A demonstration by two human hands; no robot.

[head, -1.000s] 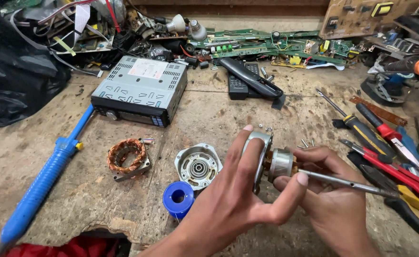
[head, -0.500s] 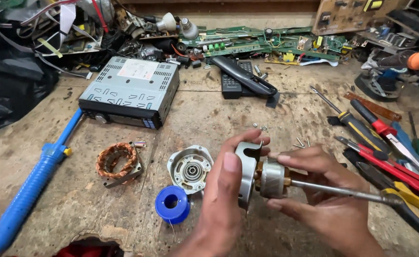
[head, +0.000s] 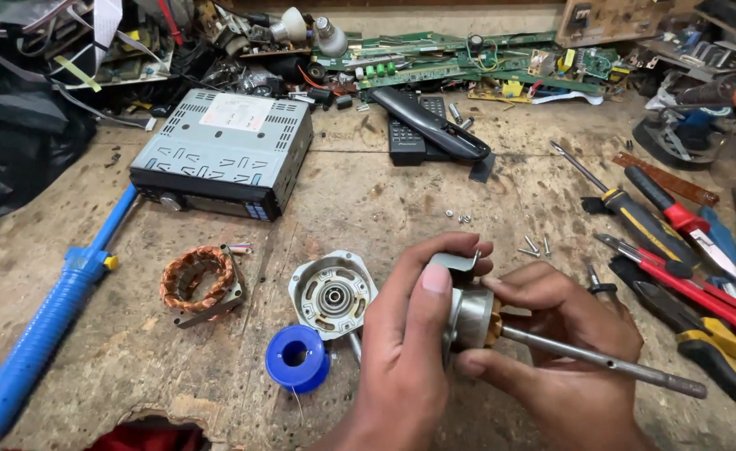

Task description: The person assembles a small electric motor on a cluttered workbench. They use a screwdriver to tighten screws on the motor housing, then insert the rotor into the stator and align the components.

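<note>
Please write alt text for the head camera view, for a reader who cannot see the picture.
Over a worn wooden workbench, a left hand and a right hand together hold a small motor rotor with a long metal shaft. Beside them lie a round motor end cover, a copper stator winding and a blue spool.

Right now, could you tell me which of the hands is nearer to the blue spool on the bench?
Left. The left hand sits just right of the blue spool, close beside it. The right hand is farther right, beyond the motor rotor both hands hold.
</note>
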